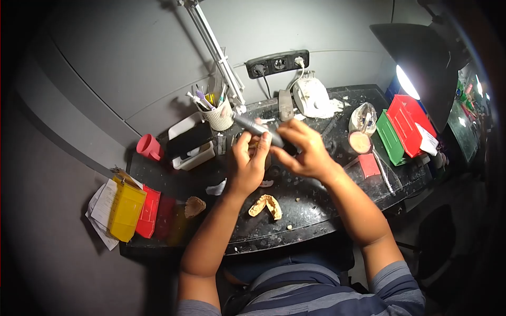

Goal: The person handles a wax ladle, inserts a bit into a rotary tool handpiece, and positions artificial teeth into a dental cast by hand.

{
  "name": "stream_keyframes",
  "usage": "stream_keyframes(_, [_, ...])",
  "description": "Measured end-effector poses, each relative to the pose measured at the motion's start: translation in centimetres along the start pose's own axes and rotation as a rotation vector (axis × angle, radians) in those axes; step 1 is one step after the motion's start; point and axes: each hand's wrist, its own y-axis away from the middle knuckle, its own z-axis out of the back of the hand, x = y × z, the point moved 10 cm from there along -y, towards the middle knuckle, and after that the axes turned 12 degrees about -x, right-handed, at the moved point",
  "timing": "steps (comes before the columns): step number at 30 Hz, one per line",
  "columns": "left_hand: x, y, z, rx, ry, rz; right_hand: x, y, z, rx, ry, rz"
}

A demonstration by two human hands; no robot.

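A grey, rod-shaped handpiece [246, 124], slightly blurred, is held up at a slant over the middle of the bench. My left hand [250, 166] is closed around its middle, thumb on top. At its lower right end, the curled fingers and thumb of my right hand [307, 148] grip it. Below the hands, a tan horseshoe-shaped dental model [273, 206] lies on the black bench [316, 210]. Another dental model [194, 207], browner, sits to the left of my left forearm. Between them is a whitish piece [216, 188], partly beside my wrist.
A pink cup [149, 147], a white tray [196, 159] and a pen holder [218, 117] stand at back left. Yellow [127, 210] and red bins line the left edge. Rightward are a round dish [360, 142], a green bin [389, 138] and a lamp [416, 58].
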Motion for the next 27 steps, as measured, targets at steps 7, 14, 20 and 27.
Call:
stream_keyframes(7, [-0.8, 3.1, -0.6, -0.050, 0.120, -0.126, 0.9, -1.8, 3.1, -0.081, 0.003, 0.014])
stream_keyframes(14, [-0.7, 6.0, -3.9, 0.249, 0.126, -0.145, 1.0, -1.2, 1.3, 0.293, -0.423, -0.234])
stream_keyframes(20, [0.4, 5.9, -4.2, 0.259, 0.107, -0.135, 0.2, 0.1, 0.9, 0.250, -0.627, -0.518])
stream_keyframes(27, [2.0, 5.8, -4.3, 0.202, 0.039, 0.113, 1.3, -1.1, 0.9, 0.186, -0.578, -0.326])
